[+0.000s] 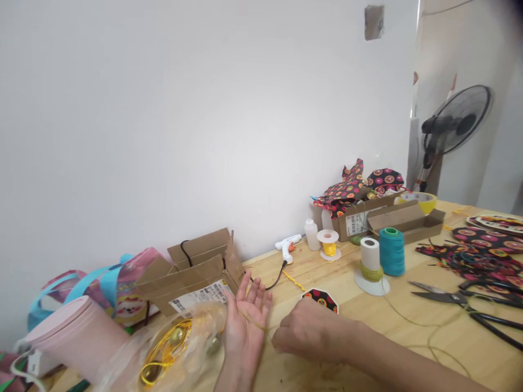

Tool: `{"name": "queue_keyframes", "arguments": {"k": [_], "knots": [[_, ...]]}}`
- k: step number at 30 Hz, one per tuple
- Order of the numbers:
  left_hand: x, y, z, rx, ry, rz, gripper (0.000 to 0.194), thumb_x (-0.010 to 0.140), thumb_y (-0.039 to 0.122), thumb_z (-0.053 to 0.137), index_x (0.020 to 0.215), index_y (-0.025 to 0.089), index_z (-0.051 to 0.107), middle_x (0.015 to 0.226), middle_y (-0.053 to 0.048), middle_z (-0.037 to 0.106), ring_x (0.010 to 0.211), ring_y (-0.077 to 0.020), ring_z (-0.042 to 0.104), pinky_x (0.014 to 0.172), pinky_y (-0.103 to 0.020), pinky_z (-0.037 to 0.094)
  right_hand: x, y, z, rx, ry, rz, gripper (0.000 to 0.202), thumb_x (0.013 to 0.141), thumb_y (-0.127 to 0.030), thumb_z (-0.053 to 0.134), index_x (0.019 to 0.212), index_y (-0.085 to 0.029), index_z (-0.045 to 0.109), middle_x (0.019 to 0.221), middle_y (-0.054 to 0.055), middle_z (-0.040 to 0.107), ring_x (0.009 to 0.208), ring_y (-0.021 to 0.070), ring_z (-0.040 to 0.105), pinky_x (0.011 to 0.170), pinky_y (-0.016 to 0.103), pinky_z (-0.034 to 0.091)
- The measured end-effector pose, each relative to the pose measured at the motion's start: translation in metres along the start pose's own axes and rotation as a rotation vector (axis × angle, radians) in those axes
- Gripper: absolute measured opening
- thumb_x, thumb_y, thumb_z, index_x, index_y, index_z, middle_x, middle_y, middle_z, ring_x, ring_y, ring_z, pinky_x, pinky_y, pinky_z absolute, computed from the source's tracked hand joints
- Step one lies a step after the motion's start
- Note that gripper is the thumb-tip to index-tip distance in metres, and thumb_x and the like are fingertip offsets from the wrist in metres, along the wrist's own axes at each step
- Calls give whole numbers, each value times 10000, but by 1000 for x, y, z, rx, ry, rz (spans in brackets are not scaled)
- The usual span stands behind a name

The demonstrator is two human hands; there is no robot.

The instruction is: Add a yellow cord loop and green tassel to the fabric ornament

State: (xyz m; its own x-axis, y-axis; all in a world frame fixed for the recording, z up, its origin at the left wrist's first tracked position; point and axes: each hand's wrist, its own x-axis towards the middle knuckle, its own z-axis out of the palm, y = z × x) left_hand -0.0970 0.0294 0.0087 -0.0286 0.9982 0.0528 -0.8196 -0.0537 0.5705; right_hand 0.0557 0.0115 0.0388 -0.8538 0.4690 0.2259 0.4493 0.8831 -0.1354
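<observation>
White wall (pixel 163 109) up top, wooden counter (pixel 351 299) running along it, and a fan (pixel 466 125) off in the far right corner. You've got your left hand (pixel 247 321) palm up, fingers loosely spread, with a thin olive thread (pixel 255 323) crossing the palm. It runs over to your right hand (pixel 308 329), which is bunched up and looks pinched on it, though your fingertips are mostly hidden so I can't tell the exact grip. So the thread sits right between your two hands, just above the counter.

Just behind your right hand, partly covered by it, is a dark octagon patch (pixel 321 298) with a pale edge. Beyond that you've got a glue gun (pixel 287 242), a white bottle (pixel 311 235) and a yellow spool (pixel 329 249). Over to the right, a green spool (pixel 371 274) stands just beside a teal cone (pixel 391 253), with loose thread trailing toward your scissors (pixel 460 297), which lie with the blades parted. Patterned fabric (pixel 486 239) is piled behind those.

Near your left hand there's a clear bag (pixel 210 321) with yellow cord (pixel 171 340) and round bells (pixel 176 336) in it, an open cardboard box (pixel 200 275) behind, and a pink bin (pixel 81 337) tipped at an angle further left.
</observation>
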Motion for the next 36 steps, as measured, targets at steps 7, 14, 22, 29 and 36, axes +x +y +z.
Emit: {"name": "queue_keyframes", "arguments": {"k": [7,14,22,29,36], "knots": [[-18,-18,18,281,-14,-197,427,809,444,350,942,131,609,684,-78,651,640,-156,595,574,-237,444,-3,10,-3,-168,237,-84,200,857,-265,375,962,-184,525,748,-5,634,581,104,517,439,216,265],[-30,-29,25,411,-124,-576,658,746,611,227,660,95,626,489,-49,564,446,-136,508,446,-239,393,-6,21,-9,17,313,83,193,808,-303,480,728,-185,611,623,-12,635,534,101,549,470,194,293],[-41,-29,27,333,-304,-790,821,676,699,92,617,60,604,455,-74,540,380,-123,488,394,-215,350,-6,29,-2,157,359,141,221,814,-341,473,784,-177,618,723,-3,669,639,92,586,526,167,339],[-44,-18,27,134,-460,-753,865,620,743,160,628,28,647,480,-130,613,422,-136,576,402,-174,384,-1,26,9,152,300,228,213,811,-346,477,792,-203,635,720,-36,678,641,77,598,520,145,349],[-21,11,16,-220,-360,-399,549,790,537,270,1055,154,561,899,-104,674,831,-174,617,630,-230,507,3,17,8,13,166,260,234,843,-305,402,811,-215,615,699,-12,678,595,118,603,452,182,306]]}}
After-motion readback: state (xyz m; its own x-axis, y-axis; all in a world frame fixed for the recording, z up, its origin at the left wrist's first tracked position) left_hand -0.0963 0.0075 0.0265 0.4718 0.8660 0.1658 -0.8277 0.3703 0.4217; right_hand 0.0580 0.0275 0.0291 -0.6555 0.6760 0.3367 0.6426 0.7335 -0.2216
